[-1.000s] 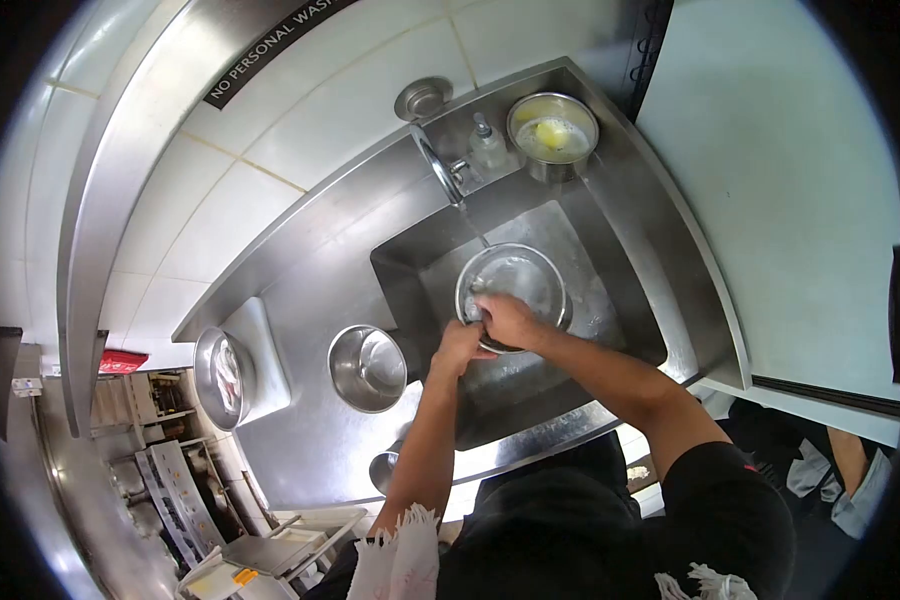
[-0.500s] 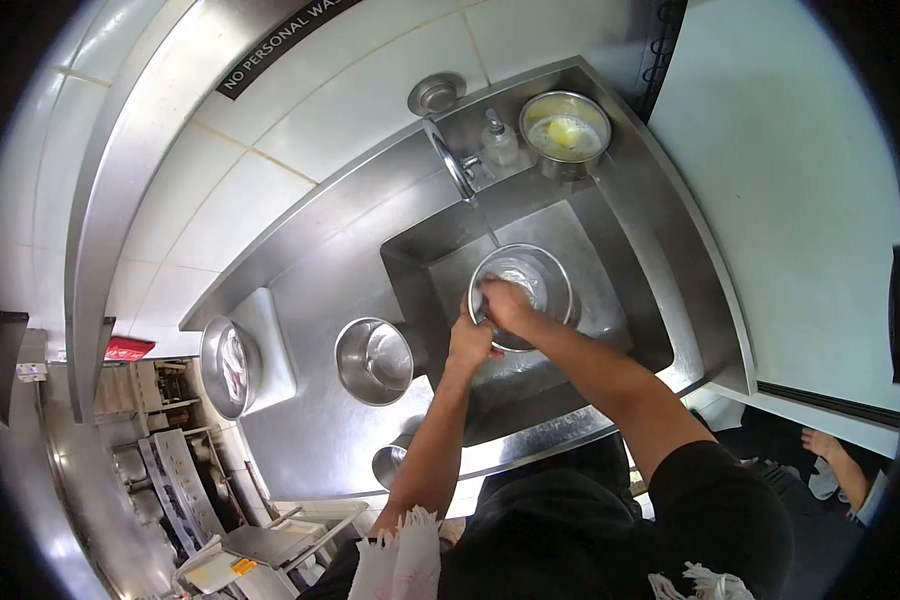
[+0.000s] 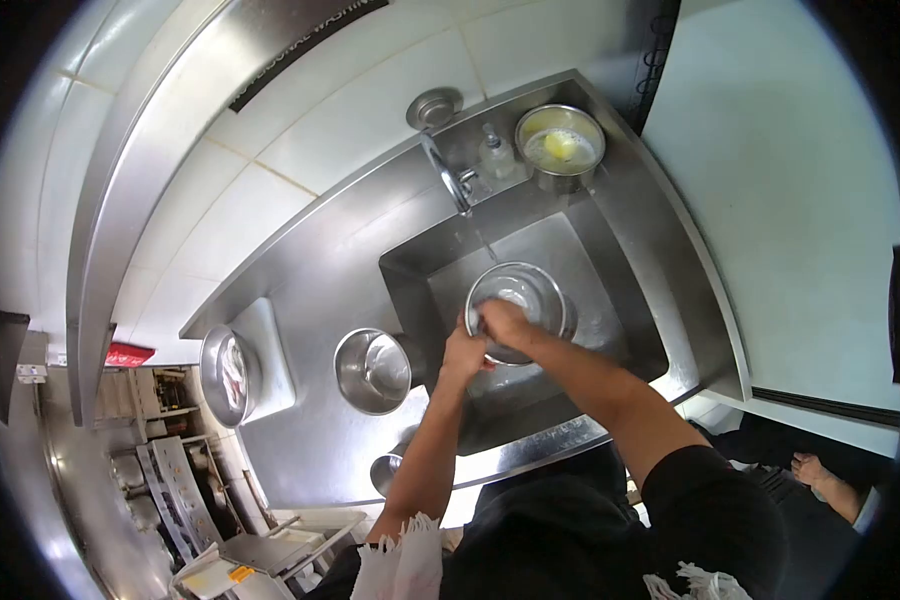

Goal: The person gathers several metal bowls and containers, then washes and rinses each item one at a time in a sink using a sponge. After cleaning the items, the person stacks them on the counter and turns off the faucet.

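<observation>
Head view: both hands keep their place at the metal bowl (image 3: 543,303).
The left hand (image 3: 465,352) clamps its fingers on the bowl's eight-o'clock rim; the right hand (image 3: 504,321) reaches inside, fingertips hidden, so I cannot tell their state. The bowl is in the sink (image 3: 406,298), the tap (image 3: 450,184) at its eleven o'clock. Since half a second ago, little but my framing shifts; I judge the handling unbroken.

Around our worktop (image 3: 300,455)
We see a steel bowl (image 3: 214,385) by a white board (image 3: 277,352) near the left edge, a steel pot (image 3: 348,372) farther in, and a pump bottle (image 3: 496,158) at the back edge.
</observation>
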Motion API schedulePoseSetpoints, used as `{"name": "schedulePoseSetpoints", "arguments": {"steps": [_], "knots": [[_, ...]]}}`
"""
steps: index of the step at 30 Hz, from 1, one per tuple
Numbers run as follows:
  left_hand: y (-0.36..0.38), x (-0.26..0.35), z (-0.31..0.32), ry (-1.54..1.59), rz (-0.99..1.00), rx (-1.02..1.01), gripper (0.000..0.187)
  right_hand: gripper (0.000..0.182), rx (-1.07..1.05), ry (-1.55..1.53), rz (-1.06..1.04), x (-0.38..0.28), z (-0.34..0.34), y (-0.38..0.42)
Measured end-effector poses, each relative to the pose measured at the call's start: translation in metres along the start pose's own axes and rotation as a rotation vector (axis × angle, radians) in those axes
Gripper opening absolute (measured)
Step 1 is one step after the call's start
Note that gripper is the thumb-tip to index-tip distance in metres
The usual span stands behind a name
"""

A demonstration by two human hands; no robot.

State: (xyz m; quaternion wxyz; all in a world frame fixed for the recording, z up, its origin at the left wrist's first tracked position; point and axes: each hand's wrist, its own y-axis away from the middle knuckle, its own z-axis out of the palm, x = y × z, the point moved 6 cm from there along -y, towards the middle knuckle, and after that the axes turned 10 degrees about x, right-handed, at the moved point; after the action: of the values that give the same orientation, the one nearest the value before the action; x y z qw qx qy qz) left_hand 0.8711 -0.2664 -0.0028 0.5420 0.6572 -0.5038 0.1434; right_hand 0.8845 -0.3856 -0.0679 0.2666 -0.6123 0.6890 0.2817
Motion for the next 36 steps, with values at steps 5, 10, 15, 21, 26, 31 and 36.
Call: {"name": "schedulePoseSetpoints", "arguments": {"steps": [5,10,15,21,26,31,36], "knots": [[-0.015,0.004,-0.014,-0.042,-0.023,0.106,0.069,0.022,-0.397,0.229,-0.109,-0.002,-0.028,0.029],[-0.064,0.024,-0.025,-0.320,0.013,0.165,0.053,0.019,-0.090,0.132,-0.118,-0.028,-0.161,-0.010],[-0.073,0.085,-0.034,-0.632,0.394,0.402,0.046,0.022,0.368,0.099,0.021,-0.014,-0.304,-0.086],[-0.070,0.139,-0.012,-0.613,0.362,0.462,0.024,0.030,0.328,0.443,0.384,0.061,-0.340,-0.189],[-0.087,0.146,0.002,-0.649,0.337,0.413,0.019,0.030,0.226,0.578,0.387,0.103,-0.311,-0.224],[-0.099,0.129,0.012,-0.603,0.320,0.398,0.018,0.030,0.232,0.601,0.390,0.125,-0.294,-0.240],[-0.092,0.118,0.010,-0.482,0.305,0.397,0.023,0.026,0.302,0.583,0.297,0.118,-0.302,-0.233]]}}
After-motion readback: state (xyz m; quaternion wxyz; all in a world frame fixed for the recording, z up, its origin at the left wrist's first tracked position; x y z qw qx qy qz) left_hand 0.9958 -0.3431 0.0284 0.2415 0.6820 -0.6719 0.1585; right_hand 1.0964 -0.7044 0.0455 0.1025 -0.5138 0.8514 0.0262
